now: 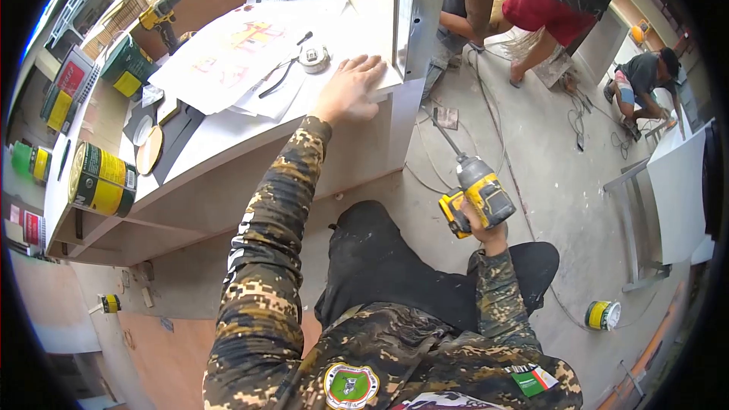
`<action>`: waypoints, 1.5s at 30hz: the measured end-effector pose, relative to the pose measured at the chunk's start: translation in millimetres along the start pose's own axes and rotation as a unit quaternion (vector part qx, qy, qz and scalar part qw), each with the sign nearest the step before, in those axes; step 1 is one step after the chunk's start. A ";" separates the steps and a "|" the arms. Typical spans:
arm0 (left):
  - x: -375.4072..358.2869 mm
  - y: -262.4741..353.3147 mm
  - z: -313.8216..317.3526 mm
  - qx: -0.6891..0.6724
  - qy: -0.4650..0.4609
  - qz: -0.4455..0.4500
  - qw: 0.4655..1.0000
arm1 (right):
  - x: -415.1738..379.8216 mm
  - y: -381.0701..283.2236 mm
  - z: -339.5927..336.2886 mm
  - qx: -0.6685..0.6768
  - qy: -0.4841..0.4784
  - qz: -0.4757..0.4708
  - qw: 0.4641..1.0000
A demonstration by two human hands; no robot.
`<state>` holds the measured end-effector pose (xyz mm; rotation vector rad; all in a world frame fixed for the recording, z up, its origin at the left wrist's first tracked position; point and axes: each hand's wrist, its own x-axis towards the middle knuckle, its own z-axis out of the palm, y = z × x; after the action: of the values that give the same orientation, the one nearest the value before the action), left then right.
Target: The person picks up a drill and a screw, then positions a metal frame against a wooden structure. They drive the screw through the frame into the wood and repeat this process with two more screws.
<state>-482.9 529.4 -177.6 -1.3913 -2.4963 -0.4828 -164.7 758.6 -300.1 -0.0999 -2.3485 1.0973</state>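
Note:
My right hand point(486, 229) grips a yellow and black cordless drill point(487, 196) with a long bit that points up and to the left, above the floor. My left hand point(353, 91) rests with its fingers stretched out on the edge of the white counter point(220, 130). Just left of that hand, a tape measure point(313, 58) and a pair of pliers point(279, 77) lie on loose paper sheets point(228, 49). Red and yellow markings show on the top sheet.
Paint cans point(102, 180) stand along the counter's left end, and a second drill point(161, 19) sits at its back. Cables point(493, 106) cross the concrete floor. Two people stand or crouch beyond the post point(420, 15); another person point(645, 83) bends at far right near a white panel point(680, 197).

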 end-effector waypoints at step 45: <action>100.1 114.6 19.1 -0.328 0.469 -0.178 0.801 | -60.7 -42.2 -11.0 0.146 0.109 0.229 0.956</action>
<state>-437.6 670.9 -139.4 -0.5061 -1.7372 -1.7342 -101.0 720.9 -290.3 -0.6476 -1.9885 1.5511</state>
